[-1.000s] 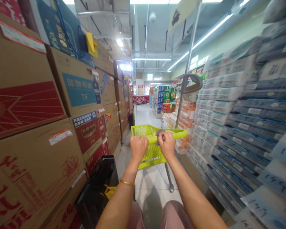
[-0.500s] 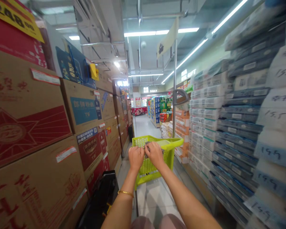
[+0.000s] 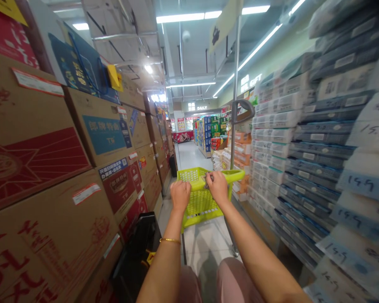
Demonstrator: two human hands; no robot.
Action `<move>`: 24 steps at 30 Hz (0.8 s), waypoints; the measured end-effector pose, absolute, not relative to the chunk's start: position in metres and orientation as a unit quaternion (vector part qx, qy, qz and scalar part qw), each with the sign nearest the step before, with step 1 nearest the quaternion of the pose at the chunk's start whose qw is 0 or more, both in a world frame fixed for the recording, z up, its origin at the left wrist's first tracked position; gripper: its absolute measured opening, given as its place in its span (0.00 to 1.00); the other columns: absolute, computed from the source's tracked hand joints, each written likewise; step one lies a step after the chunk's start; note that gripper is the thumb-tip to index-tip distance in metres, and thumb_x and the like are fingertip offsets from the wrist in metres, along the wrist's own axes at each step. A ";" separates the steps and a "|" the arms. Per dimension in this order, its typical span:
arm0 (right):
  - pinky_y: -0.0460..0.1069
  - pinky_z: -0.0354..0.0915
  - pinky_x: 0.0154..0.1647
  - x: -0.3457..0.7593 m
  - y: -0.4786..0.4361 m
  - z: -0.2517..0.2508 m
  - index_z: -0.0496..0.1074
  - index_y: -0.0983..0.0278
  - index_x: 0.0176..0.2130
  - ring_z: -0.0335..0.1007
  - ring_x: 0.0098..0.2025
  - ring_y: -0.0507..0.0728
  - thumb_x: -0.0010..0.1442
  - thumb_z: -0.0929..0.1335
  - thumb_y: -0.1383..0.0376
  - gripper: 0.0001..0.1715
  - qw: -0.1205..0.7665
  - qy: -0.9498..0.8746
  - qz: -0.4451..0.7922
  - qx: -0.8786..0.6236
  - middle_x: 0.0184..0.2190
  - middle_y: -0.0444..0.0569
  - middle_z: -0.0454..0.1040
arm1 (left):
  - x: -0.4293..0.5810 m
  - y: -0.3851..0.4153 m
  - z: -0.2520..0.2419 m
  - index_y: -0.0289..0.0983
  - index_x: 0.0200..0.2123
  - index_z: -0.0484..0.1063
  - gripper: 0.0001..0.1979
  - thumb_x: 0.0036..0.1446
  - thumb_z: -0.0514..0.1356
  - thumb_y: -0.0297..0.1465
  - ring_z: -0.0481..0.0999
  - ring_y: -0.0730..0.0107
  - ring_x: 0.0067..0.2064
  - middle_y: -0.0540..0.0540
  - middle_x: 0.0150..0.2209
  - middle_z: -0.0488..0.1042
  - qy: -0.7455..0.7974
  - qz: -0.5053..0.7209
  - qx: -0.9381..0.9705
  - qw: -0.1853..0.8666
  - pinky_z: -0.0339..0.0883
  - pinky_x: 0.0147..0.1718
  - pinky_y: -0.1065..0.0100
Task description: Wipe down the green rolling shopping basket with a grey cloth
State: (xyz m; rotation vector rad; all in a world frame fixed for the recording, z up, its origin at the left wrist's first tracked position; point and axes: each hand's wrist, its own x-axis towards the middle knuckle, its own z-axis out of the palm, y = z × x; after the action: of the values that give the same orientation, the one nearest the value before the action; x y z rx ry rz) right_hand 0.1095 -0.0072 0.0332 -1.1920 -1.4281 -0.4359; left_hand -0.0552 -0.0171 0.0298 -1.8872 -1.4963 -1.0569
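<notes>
A lime-green plastic shopping cart point(image 3: 202, 202) stands in front of me in a narrow store aisle. My left hand point(image 3: 180, 195) is closed round its handle bar on the left. My right hand point(image 3: 217, 187) is closed on the same bar a little to the right, with a small dark thing partly under its fingers that I cannot make out. A gold bangle sits on my left wrist. A metal pole point(image 3: 234, 97) rises from the cart's right side to a hanging sign.
Stacked cardboard boxes point(image 3: 50, 168) wall the left side. Shelves of wrapped tissue packs point(image 3: 318, 147) with price tags line the right. A black object point(image 3: 139, 248) lies on the floor at the left, near my legs. The tiled aisle point(image 3: 189, 153) runs ahead to more displays.
The view has swung slightly and the cart has shifted a little ahead along the aisle. Both hands have stayed on the handle; my right hand sits a bit further right than half a second ago.
</notes>
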 end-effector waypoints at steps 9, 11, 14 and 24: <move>0.49 0.54 0.37 0.053 -0.023 0.028 0.70 0.63 0.30 0.63 0.34 0.55 0.62 0.61 0.62 0.13 0.504 -0.665 -0.223 -0.504 0.29 0.48 0.70 | -0.040 -0.030 0.030 0.35 0.30 0.73 0.17 0.63 0.46 0.29 0.70 0.62 0.36 0.42 0.30 0.75 -0.564 -0.389 -0.696 0.213 0.56 0.39 0.63; 0.49 0.53 0.37 0.052 -0.022 0.027 0.70 0.63 0.30 0.62 0.35 0.55 0.62 0.62 0.62 0.13 0.488 -0.677 -0.237 -0.497 0.29 0.47 0.71 | -0.042 -0.029 0.029 0.35 0.31 0.72 0.16 0.63 0.46 0.29 0.70 0.63 0.37 0.42 0.31 0.74 -0.553 -0.401 -0.704 0.194 0.56 0.39 0.63; 0.49 0.53 0.37 0.061 -0.018 0.026 0.71 0.63 0.30 0.62 0.34 0.54 0.62 0.62 0.61 0.13 0.466 -0.701 -0.260 -0.473 0.29 0.47 0.71 | -0.045 -0.028 0.027 0.35 0.31 0.72 0.17 0.64 0.45 0.29 0.70 0.64 0.37 0.43 0.31 0.74 -0.542 -0.411 -0.708 0.191 0.56 0.41 0.63; 0.48 0.55 0.36 0.111 0.002 0.022 0.70 0.63 0.27 0.62 0.32 0.53 0.61 0.62 0.63 0.13 0.588 -0.600 -0.241 -0.485 0.26 0.45 0.69 | -0.040 -0.019 0.019 0.36 0.28 0.71 0.19 0.65 0.44 0.31 0.68 0.65 0.35 0.44 0.28 0.72 -0.531 -0.451 -0.674 0.247 0.55 0.40 0.63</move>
State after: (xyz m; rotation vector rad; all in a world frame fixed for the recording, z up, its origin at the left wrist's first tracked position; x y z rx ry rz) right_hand 0.1110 0.0015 0.0222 -1.1306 -1.3978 -0.5620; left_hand -0.0403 -0.0192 0.0189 -1.8365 -1.4471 -1.2295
